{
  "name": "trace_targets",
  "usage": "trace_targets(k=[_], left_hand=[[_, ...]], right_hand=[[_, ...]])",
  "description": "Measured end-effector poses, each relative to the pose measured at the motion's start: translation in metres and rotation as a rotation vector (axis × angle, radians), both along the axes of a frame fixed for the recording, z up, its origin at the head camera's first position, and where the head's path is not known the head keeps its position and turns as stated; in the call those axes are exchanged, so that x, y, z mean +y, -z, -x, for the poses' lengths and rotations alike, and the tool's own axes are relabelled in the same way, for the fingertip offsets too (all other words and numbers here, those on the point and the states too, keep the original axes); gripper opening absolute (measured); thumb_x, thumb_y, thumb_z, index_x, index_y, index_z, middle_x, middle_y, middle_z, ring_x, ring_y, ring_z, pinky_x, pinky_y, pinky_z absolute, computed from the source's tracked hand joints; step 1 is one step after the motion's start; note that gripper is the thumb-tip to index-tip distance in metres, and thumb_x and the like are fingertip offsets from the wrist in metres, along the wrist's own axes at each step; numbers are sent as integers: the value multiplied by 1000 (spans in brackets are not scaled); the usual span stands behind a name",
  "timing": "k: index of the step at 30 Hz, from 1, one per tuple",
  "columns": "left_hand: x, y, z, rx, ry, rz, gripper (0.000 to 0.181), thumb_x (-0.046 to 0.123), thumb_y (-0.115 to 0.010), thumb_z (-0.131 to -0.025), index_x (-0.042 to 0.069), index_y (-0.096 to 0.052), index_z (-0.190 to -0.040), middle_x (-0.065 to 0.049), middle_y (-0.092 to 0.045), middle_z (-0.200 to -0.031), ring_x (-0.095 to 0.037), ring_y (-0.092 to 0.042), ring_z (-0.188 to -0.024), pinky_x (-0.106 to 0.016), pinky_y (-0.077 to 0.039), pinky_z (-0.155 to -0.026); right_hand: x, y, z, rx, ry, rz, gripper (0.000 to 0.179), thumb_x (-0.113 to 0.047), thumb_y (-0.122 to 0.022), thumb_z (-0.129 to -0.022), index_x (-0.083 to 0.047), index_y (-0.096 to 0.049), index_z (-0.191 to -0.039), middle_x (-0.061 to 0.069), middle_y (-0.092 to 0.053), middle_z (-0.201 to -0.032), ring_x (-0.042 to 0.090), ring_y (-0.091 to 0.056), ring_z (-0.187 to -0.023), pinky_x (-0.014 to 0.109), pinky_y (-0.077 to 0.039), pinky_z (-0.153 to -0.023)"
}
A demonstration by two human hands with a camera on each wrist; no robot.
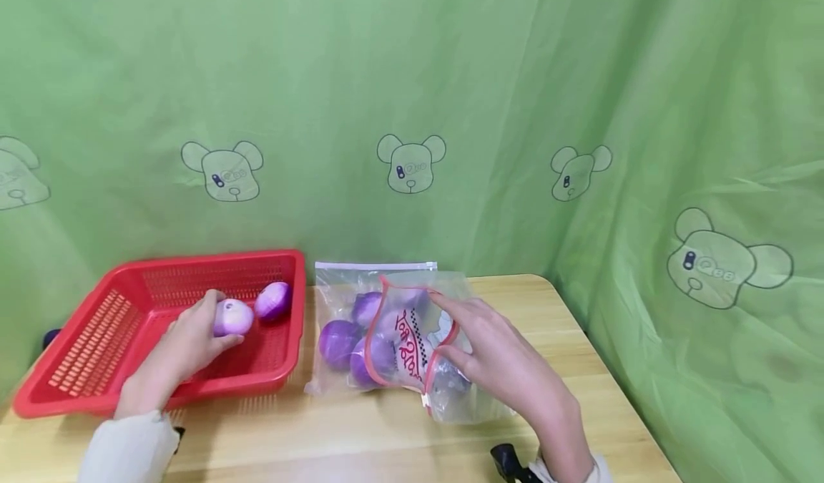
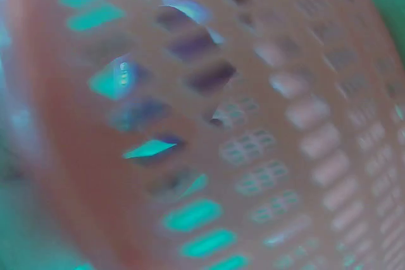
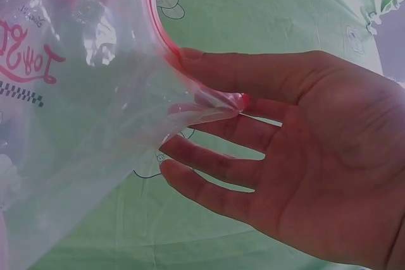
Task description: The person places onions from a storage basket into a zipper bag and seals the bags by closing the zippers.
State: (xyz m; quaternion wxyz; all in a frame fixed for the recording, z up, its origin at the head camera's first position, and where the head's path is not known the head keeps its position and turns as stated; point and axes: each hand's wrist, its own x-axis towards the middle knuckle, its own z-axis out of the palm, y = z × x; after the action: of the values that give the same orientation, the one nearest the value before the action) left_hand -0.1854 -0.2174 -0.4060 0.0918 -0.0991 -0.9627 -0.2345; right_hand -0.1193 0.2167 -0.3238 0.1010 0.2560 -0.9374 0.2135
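Note:
In the head view my left hand (image 1: 187, 336) reaches into a red plastic basket (image 1: 84, 390) and grips a pale purple onion (image 1: 234, 319). A second purple onion (image 1: 273, 300) lies beside it, near the basket's right wall. My right hand (image 1: 492, 347) holds the mouth of a clear zip bag (image 1: 402, 340) with a red edge and red lettering. Up close in the right wrist view, its thumb and index finger (image 3: 218, 71) are at the bag's red edge, with the other fingers extended. The left wrist view shows only the blurred, slotted basket wall (image 2: 202, 169).
Behind and left of the red-edged bag lies another clear bag (image 1: 328, 283) with a white zip, holding several purple onions (image 1: 339, 343). Both bags and the basket rest on a wooden table (image 1: 309, 436). A green curtain (image 1: 335, 111) hangs behind and to the right.

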Motion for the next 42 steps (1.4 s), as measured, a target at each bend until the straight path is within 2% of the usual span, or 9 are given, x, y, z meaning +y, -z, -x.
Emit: trace_targets(k=[8, 12, 15, 19, 26, 31, 33, 37, 42], left_hand=[[36, -29, -37, 227, -31, -70, 72, 13, -84, -78, -2, -48, -139, -27, -41, -132, -50, -58, -98, -67, -49, -80], [54, -44, -53, 284, -20, -92, 75, 11, -86, -75, 2, -50, -140, -25, -40, -133, -46, -60, -94, -65, -52, -77], [67, -51, -58, 298, 8, -99, 77, 12, -87, -75, 4, -50, -142, -22, -42, -134, -43, -62, -96, -63, -53, -79], [84, -52, -59, 300, 48, -131, 79, 15, -86, -77, 4, -46, -144, -18, -45, -137, -40, -63, -104, -60, -53, -85], [102, -52, -66, 326, 90, -182, 78, 14, -87, -76, 4, -45, -140, -14, -55, -133, -32, -61, -114, -55, -54, -90], [113, -54, -74, 371, 171, -169, 79, 16, -90, -73, 4, -49, -139, -12, -50, -143, -29, -52, -129, -50, -48, -100], [117, -54, -77, 402, 197, -163, 78, 16, -91, -71, 5, -52, -137, -11, -48, -142, -28, -53, -127, -46, -50, -99], [125, -54, -83, 459, 241, -160, 77, 18, -90, -72, 9, -53, -139, -9, -47, -138, -19, -61, -104, -37, -58, -84], [133, -54, -89, 471, 283, -152, 78, 22, -87, -76, 13, -50, -144, -7, -44, -142, -13, -60, -90, -30, -56, -77]], right_hand=[[-4, 1, -1, 15, 9, -8, 74, -19, -81, -83, -10, -46, -148, 9, -55, -143, 28, -56, -126, 47, -46, -104], [-5, -1, -1, 15, 0, -5, 74, -20, -80, -85, -11, -45, -149, 8, -56, -142, 26, -57, -124, 46, -48, -102], [-1, -2, -3, 15, 10, -2, 74, -20, -79, -85, -12, -44, -150, 8, -56, -142, 27, -56, -125, 47, -47, -103], [8, -3, -5, 27, 42, -1, 75, -18, -80, -84, -12, -45, -150, 9, -54, -144, 30, -54, -129, 51, -44, -105], [5, -2, -1, 29, 22, -21, 73, -18, -79, -86, -10, -45, -150, 10, -56, -141, 28, -57, -124, 48, -48, -102], [0, -1, -1, 33, 19, -8, 74, -18, -80, -85, -11, -45, -149, 10, -54, -144, 29, -55, -127, 49, -47, -103], [-2, 0, 0, 31, 11, -3, 73, -18, -80, -85, -10, -45, -149, 10, -53, -146, 30, -54, -129, 49, -45, -104], [-6, 1, 0, 30, 7, -1, 73, -19, -79, -86, -11, -44, -150, 9, -52, -146, 30, -53, -130, 50, -45, -105], [-10, 2, 0, 43, 8, -4, 75, -20, -80, -85, -13, -44, -150, 7, -54, -145, 27, -55, -128, 49, -46, -104]])
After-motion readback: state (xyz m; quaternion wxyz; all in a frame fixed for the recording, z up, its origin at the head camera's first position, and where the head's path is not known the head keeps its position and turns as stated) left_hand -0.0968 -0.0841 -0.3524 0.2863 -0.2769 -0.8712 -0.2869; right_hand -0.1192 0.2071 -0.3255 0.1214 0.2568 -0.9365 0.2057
